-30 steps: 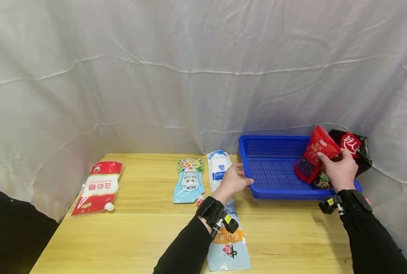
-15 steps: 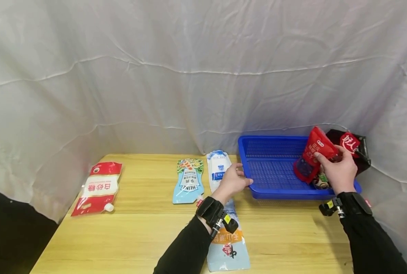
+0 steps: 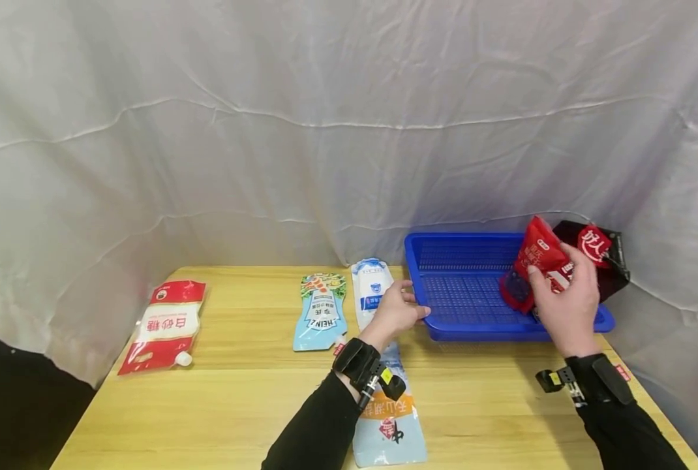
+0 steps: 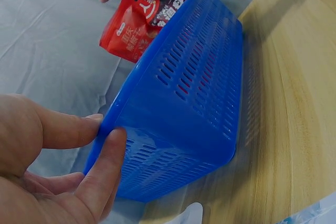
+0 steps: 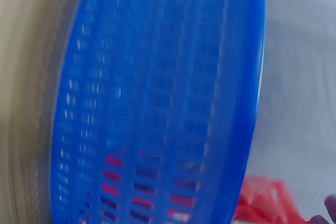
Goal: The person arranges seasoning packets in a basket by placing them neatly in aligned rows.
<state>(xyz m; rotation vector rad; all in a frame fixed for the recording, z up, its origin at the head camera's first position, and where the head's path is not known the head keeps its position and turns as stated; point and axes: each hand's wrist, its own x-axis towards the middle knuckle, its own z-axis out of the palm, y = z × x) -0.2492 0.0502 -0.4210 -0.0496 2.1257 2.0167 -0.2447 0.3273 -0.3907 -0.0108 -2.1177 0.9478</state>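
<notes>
A blue plastic basket (image 3: 466,333) stands at the table's back right. My left hand (image 3: 397,312) pinches its left rim, the thumb (image 4: 71,131) on one side and a finger on the other in the left wrist view. Inside, at the right end, a red pouch (image 3: 539,248) stands tilted beside a black and red packet (image 3: 613,261). My right hand (image 3: 569,303) hovers over that end with thumb and fingers spread, apart from the pouch in the left wrist view. The hand hides part of the packet. The right wrist view is blurred, with the basket wall (image 5: 142,87) filling most of it.
A light-blue Heinz pouch (image 3: 321,316) and a white and blue packet (image 3: 371,287) lie left of the basket. A blue and orange salt bag (image 3: 389,431) lies nearer, partly under my left forearm. A red and white sugar pouch (image 3: 164,326) lies far left. Grey curtain (image 3: 302,163) surrounds the table.
My right hand has let go of the red pouch and drawn slightly left and nearer. The pouch stays in the basket. My left hand keeps its hold on the rim.
</notes>
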